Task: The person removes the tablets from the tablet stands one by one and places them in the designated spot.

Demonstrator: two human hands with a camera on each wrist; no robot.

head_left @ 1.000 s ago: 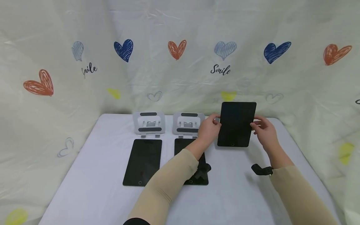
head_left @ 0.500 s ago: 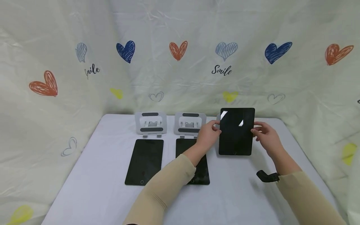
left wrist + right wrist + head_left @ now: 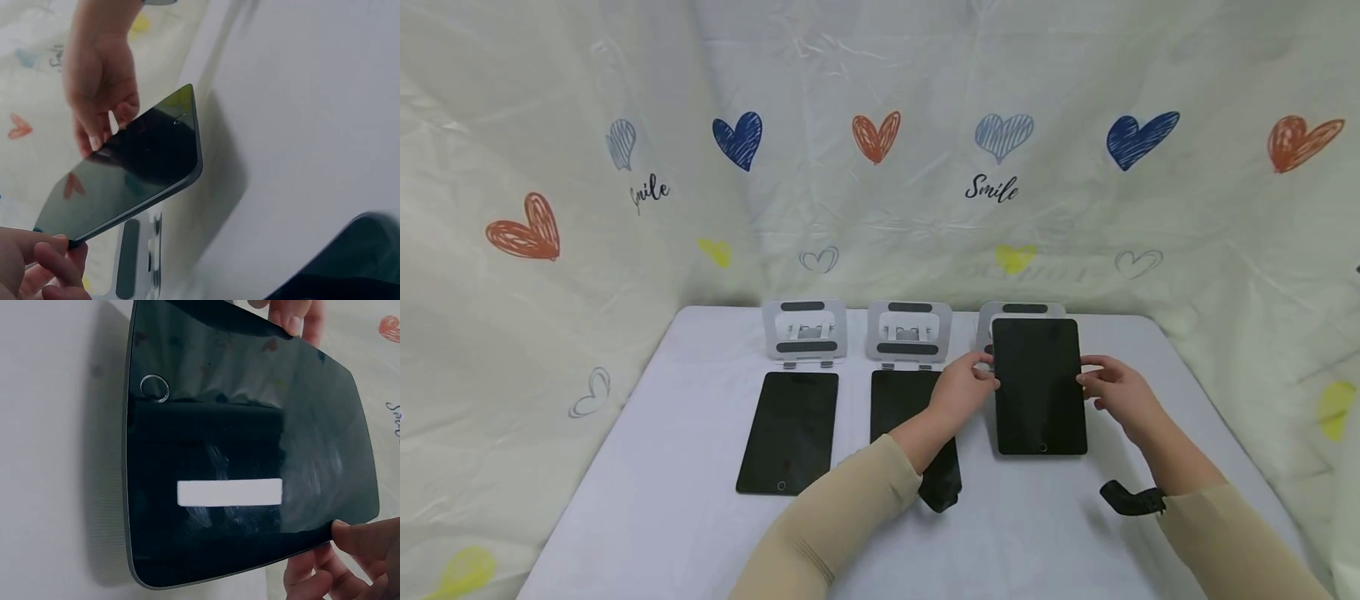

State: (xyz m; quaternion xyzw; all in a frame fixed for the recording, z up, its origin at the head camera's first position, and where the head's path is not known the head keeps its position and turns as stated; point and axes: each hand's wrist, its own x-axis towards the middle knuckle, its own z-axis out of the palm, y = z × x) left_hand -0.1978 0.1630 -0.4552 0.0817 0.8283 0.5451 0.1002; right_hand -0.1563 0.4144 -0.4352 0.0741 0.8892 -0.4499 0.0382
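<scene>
Both hands hold a black tablet [image 3: 1040,387] by its two long sides, screen facing up, its near end raised over the table. My left hand [image 3: 961,390] pinches the left edge, thumb on the front and fingers behind. On the right edge my right hand [image 3: 1122,393] pinches in the same way. Behind the tablet's far end stands a grey tablet stand [image 3: 1021,310], mostly covered by it. In the left wrist view, the tablet [image 3: 144,162] casts a shadow on the white cloth below. The right wrist view shows its screen [image 3: 250,444] with a round button near one end.
Two more grey stands, one at the left [image 3: 805,330] and a middle stand [image 3: 908,332], stand along the table's back edge. A tablet lies flat before each: a left tablet [image 3: 788,433] and a middle tablet [image 3: 901,400], which my left forearm partly covers.
Both hands have lowered the tablet and drawn it nearer, its screen tipping further up. More of the stand behind it shows now. The other tablets have stayed put.
</scene>
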